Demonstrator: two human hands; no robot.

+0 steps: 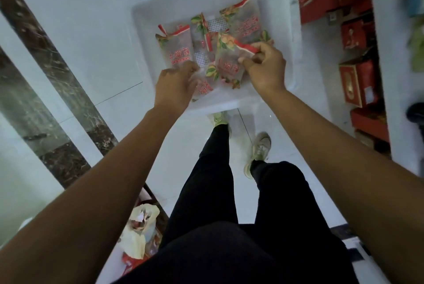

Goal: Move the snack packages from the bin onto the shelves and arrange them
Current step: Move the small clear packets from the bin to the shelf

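The bin (143, 33) sits on the floor with its right wall just beside the shelves (394, 111) and its near rim at my front shoe (219, 118). Open tile lies to its left. I count five snack packages (174, 50) inside, overlapping. My right hand (266, 65) pinches the red top strip of the near-right package (229, 66). My left hand (174, 88) curls over the near-left ones, but I cannot tell whether it grips.

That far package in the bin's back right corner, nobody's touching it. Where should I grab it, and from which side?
Pinch the far package by its red sealed strip, coming from above at the far side of the bin. That flat strip sticks up clear near the wall, while the near end looks overlapped by the held package in the right hand.
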